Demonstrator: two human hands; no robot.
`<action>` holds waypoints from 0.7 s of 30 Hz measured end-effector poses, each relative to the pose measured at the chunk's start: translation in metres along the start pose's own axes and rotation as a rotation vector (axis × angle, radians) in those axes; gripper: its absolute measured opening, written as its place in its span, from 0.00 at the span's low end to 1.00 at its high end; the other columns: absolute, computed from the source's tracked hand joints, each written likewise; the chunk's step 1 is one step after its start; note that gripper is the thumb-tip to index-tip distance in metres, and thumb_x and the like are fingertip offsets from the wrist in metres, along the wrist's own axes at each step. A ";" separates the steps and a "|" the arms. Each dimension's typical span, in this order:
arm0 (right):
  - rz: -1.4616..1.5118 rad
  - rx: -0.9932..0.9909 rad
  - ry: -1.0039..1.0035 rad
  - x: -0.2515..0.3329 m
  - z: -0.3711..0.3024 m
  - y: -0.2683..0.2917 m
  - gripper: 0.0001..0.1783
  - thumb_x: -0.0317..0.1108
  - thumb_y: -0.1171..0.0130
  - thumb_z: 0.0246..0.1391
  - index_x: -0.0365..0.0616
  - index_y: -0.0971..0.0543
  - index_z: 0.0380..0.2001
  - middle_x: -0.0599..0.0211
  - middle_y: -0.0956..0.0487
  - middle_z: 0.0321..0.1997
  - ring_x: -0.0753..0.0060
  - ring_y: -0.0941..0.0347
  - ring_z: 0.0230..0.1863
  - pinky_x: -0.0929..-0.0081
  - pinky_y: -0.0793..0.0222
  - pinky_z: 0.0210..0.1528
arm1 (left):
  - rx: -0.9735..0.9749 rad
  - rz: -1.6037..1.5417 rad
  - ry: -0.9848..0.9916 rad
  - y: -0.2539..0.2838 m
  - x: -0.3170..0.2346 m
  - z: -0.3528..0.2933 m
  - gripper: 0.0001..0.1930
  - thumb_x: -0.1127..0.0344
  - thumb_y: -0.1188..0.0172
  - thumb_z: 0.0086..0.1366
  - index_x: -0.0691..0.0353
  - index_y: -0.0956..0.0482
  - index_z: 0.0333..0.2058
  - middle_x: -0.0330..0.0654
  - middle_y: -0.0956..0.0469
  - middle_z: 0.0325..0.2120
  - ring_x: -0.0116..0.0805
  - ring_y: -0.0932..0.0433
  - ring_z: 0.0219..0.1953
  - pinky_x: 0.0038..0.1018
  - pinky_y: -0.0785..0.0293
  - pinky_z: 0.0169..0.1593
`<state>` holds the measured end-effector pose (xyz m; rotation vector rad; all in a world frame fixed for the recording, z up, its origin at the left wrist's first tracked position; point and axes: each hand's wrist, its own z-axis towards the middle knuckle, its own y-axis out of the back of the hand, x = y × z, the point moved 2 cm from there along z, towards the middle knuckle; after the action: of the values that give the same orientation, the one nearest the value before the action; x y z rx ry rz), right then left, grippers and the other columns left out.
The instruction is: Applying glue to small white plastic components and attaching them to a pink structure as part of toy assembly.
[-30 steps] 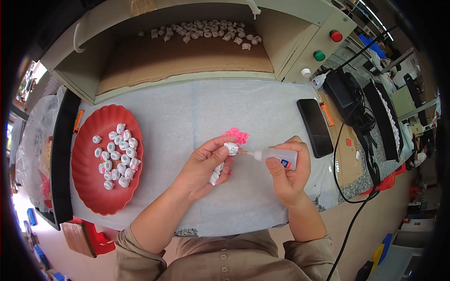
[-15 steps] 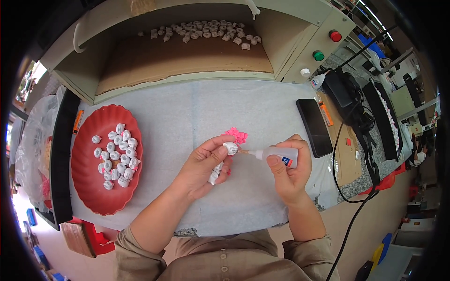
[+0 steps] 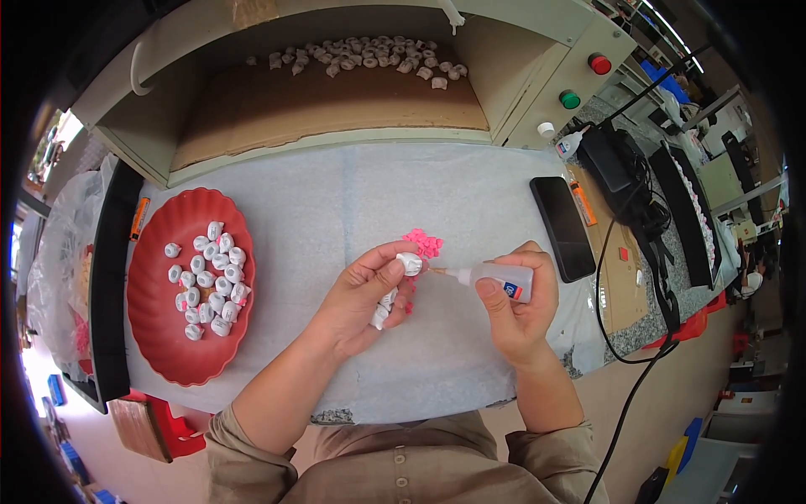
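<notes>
Between the thumb and forefinger of my left hand [image 3: 363, 294] is a small white figurine piece [image 3: 410, 264]. More white pieces [image 3: 384, 311] are tucked in the lower fingers of that hand. My right hand [image 3: 522, 307] is wrapped round a translucent glue bottle [image 3: 502, 281], tilted sideways, its thin nozzle pointing left at the held piece. The nozzle tip is close to the piece; whether they touch I cannot tell. Just beyond my left hand lies a pile of small pink pieces [image 3: 424, 243] on the white covering. Similar white pieces [image 3: 220, 286] sit in a red scalloped dish [image 3: 151, 336] on the left.
At the back, an open-fronted cabinet [image 3: 327, 139] holds many white pieces on cardboard. A black phone [image 3: 562, 228] lies to the right, beside an orange tube [image 3: 583, 204], a black power adapter [image 3: 611, 158] and trailing cables. A black tray edge [image 3: 109, 286] stands left of the dish.
My left hand has shifted slightly left and turned the white piece a little. The gap between nozzle and piece has widened slightly; the bottle has barely moved.
</notes>
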<state>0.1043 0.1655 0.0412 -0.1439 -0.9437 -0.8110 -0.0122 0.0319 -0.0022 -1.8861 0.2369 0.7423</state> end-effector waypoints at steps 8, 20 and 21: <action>0.746 -0.074 -0.696 -0.024 0.015 0.009 0.12 0.27 0.44 0.45 0.41 0.35 0.33 0.63 0.27 0.34 0.73 0.28 0.38 0.80 0.34 0.39 | -0.022 -0.152 -0.075 0.004 -0.006 0.000 0.12 0.65 0.52 0.61 0.58 0.32 0.44 0.42 0.28 0.33 0.23 0.36 0.19 0.17 0.40 0.15; 0.068 0.111 -0.696 -0.041 0.015 0.002 0.08 0.27 0.44 0.42 0.39 0.28 0.30 0.69 0.25 0.26 0.82 0.31 0.29 0.85 0.39 0.30 | -0.125 -0.306 -0.185 0.017 -0.022 0.003 0.12 0.65 0.51 0.61 0.59 0.33 0.43 0.45 0.30 0.37 0.23 0.36 0.21 0.16 0.41 0.16; -0.116 0.127 -0.598 -0.043 0.014 0.002 0.06 0.28 0.43 0.42 0.40 0.27 0.27 0.69 0.25 0.26 0.82 0.31 0.28 0.85 0.39 0.29 | -0.130 -0.302 -0.187 0.017 -0.022 0.003 0.12 0.65 0.51 0.61 0.59 0.33 0.43 0.45 0.30 0.37 0.23 0.37 0.21 0.16 0.41 0.17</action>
<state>0.0822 0.1973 0.0173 -0.2296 -1.5754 -0.8266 -0.0390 0.0235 -0.0031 -1.9038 -0.2154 0.7330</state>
